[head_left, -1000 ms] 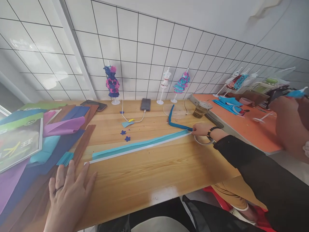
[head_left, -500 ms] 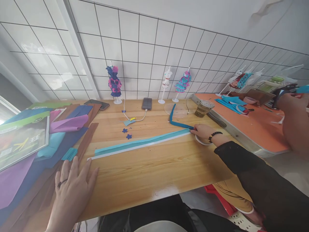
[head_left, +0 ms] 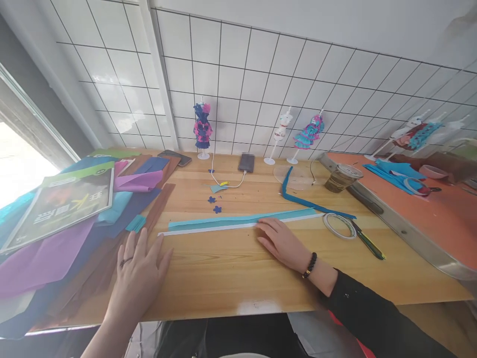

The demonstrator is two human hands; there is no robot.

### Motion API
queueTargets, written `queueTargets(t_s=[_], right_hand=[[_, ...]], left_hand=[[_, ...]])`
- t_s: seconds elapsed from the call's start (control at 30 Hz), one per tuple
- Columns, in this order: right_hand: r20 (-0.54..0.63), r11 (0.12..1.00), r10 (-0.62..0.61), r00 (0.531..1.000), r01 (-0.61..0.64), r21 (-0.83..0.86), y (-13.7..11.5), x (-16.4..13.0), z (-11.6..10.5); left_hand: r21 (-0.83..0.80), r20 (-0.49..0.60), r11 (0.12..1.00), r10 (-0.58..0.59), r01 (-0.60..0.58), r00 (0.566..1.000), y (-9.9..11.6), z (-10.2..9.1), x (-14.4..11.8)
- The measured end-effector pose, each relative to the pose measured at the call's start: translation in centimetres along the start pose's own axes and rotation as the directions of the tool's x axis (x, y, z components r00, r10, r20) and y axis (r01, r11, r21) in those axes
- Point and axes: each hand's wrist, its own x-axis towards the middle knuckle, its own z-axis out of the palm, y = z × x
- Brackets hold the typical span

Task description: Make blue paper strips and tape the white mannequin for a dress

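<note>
1. My left hand (head_left: 139, 268) lies flat with fingers spread on the table (head_left: 231, 268), just short of the near end of the turquoise strip (head_left: 238, 220).
2. My right hand (head_left: 283, 241) rests open, fingers together, fingertips touching the strip's white lower edge near its middle.
3. The strip lies flat across the table; a tape roll (head_left: 338, 225) sits just beyond its right end.
4. Coloured sheets (head_left: 74, 243) lie stacked beside my left hand.

Craft workshop — felt sheets (head_left: 137, 181), doll mannequins (head_left: 203, 130)
</note>
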Motion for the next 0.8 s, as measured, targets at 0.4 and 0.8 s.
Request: queueTargets(t_s=[0.4,0.8], right_hand=[[0.033,0.999,0.039,0.999,-0.039,-0.006,1.4,2.3,2.1],[0.061,0.999,0.032,0.998,-0.034,0.025,-0.6,3.3,2.0]], left_hand=[[-0.021,-0.020,1.000,-0.012,0.012,1.000,0.0,0.2,-0.1],[-0.020,0.003,1.000,-0.023,0.023,1.000,0.3,-0.2,0.1]])
